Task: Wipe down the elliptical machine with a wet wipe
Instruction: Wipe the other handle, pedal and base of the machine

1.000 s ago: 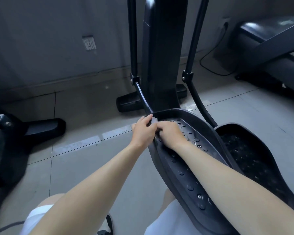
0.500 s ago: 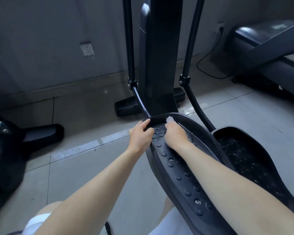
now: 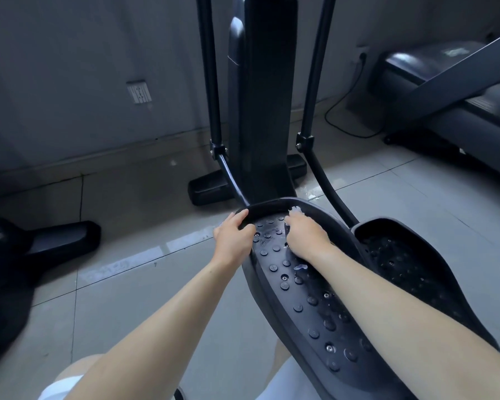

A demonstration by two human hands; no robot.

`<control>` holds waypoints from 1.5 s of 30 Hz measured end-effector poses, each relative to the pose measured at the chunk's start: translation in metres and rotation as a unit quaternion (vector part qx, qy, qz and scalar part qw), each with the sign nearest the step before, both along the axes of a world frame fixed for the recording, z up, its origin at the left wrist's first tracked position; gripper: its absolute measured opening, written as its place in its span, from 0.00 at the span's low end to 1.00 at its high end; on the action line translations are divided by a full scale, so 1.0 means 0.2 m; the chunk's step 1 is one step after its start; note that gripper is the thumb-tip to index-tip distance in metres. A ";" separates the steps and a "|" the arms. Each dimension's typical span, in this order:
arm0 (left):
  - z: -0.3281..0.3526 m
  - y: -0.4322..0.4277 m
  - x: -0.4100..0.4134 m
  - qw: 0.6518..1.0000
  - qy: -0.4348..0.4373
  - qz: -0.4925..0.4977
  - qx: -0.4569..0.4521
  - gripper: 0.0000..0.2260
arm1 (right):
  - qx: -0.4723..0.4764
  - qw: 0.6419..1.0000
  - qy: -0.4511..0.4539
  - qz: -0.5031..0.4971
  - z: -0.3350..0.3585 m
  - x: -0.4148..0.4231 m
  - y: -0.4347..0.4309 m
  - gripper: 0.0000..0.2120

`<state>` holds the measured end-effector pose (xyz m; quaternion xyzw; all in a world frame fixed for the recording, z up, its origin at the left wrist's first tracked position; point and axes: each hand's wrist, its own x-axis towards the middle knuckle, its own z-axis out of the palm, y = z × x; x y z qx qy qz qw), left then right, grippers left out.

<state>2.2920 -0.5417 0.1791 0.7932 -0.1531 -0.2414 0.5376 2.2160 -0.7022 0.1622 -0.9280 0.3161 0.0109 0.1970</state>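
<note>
The black elliptical machine (image 3: 264, 111) stands in front of me, its left foot pedal (image 3: 300, 287) studded with round bumps. My left hand (image 3: 233, 236) grips the pedal's raised front-left rim, fingers curled over the edge. My right hand (image 3: 306, 238) presses a crumpled white wet wipe (image 3: 295, 210) onto the pedal's front right part; only a corner of the wipe shows past the fingertips. A wet smear glistens on the pedal under my right wrist. The right pedal (image 3: 407, 264) lies lower, beside my right forearm.
A treadmill (image 3: 456, 90) stands at the right with a black cable (image 3: 344, 122) running to a wall socket. Another dark machine's base (image 3: 55, 238) lies on the tiled floor at the left. A wall outlet (image 3: 139, 92) sits on the grey wall.
My right hand has slid the wipe from the pedal's front-left area across to its front right. My left hand has kept its grip on the rim.
</note>
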 end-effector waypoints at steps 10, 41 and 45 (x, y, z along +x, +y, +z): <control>0.00 -0.01 0.01 1.000 -0.009 -0.003 0.008 0.26 | 0.111 0.982 -0.093 0.119 0.03 0.00 0.26 0.20; 0.00 0.00 0.01 1.000 -0.019 -0.007 0.013 0.26 | 0.042 0.997 -0.071 0.010 -0.01 -0.12 0.23 0.26; 0.00 0.00 0.00 1.000 -0.006 -0.003 0.017 0.26 | 0.122 0.979 -0.092 0.137 0.06 -0.14 0.34 0.29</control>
